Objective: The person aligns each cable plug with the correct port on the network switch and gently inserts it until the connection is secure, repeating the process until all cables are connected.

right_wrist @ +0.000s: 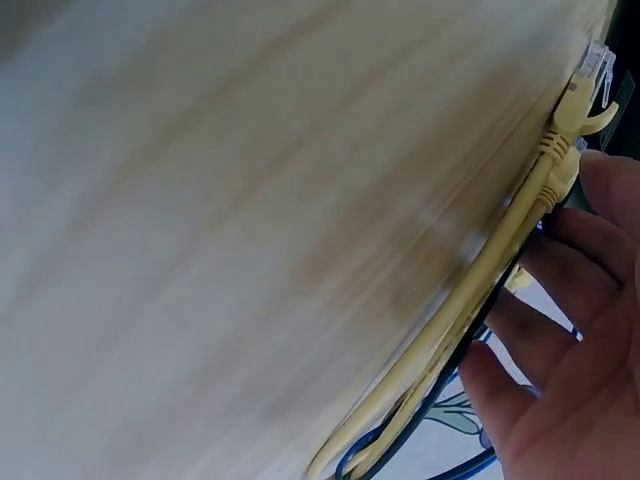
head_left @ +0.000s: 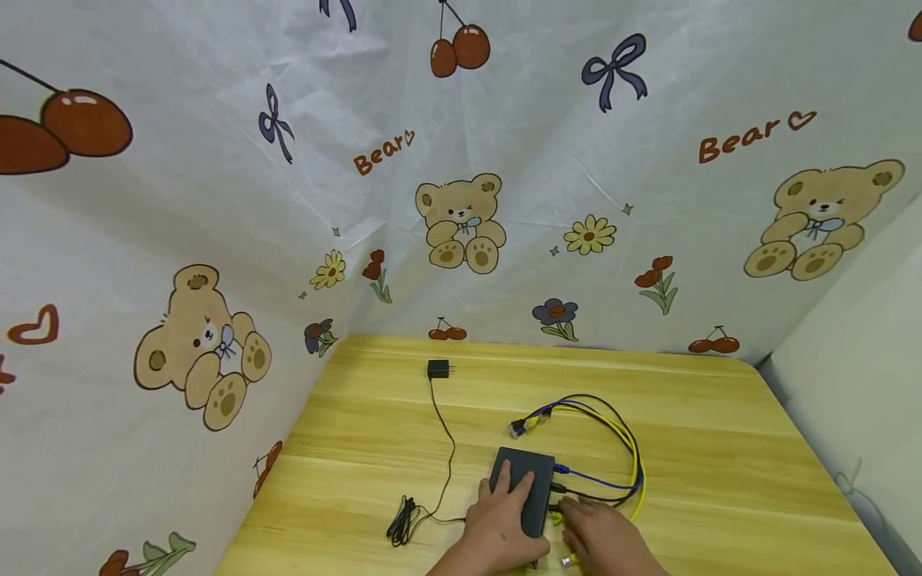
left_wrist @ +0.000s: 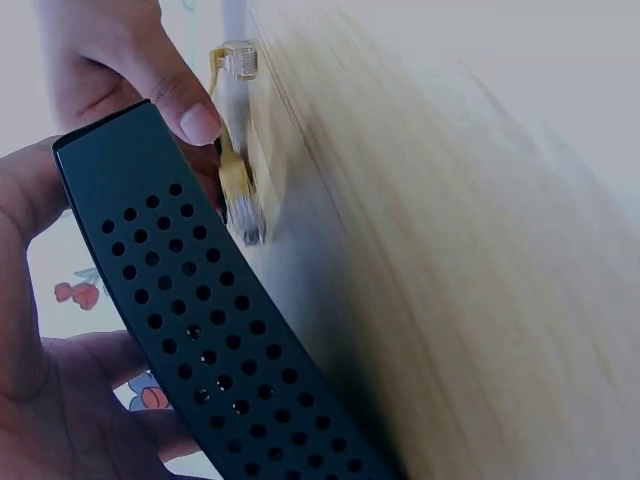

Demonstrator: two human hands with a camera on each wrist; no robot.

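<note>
Black flat rectangular box [head_left: 534, 510] on yellow wood-grain tabletop [head_left: 346, 448], long axis pointing away from the person; left hand [head_left: 500, 520] spread over it, right hand [head_left: 603, 530] pinching black cable plug [head_left: 554, 508] by its right edge

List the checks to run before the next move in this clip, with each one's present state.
1. Black box steadied: ok, the left hand holds it.
2. Blue plug in the box's side: ok.
3. Upper black plug in that side: ok.
4. Lower black plug fully seated: cannot tell, the right hand partly hides it.
5. Yellow plug nearest the camera connected: not ok, its clear end is free.
6. Power adapter in an outlet: not ok, it lies unplugged.
</note>
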